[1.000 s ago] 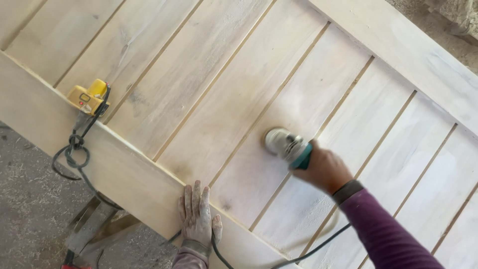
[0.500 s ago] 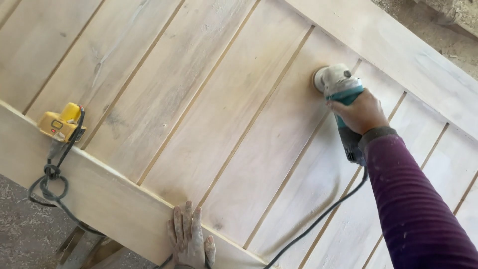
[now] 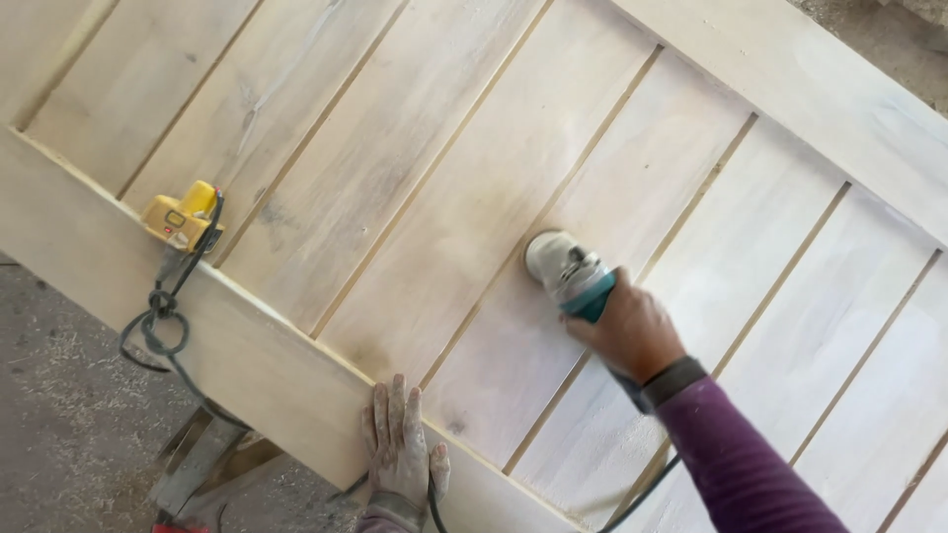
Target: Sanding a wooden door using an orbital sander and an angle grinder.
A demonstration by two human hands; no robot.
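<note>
Firmly gripping the teal-bodied power sander [image 3: 571,272], your right hand [image 3: 632,334] should keep it flat on the pale grooved wooden panel [image 3: 395,168]; left hand [image 3: 400,444] lies spread, steadying.

The light was bright and soft, like daylight outside. The pale wooden door [image 3: 415,188] looked washed out near the upper right of the frame. Shadows were thin and faint in the grooves. The sander [image 3: 571,274] in the middle was a little blurry. The lower left ground looked darker.
</note>
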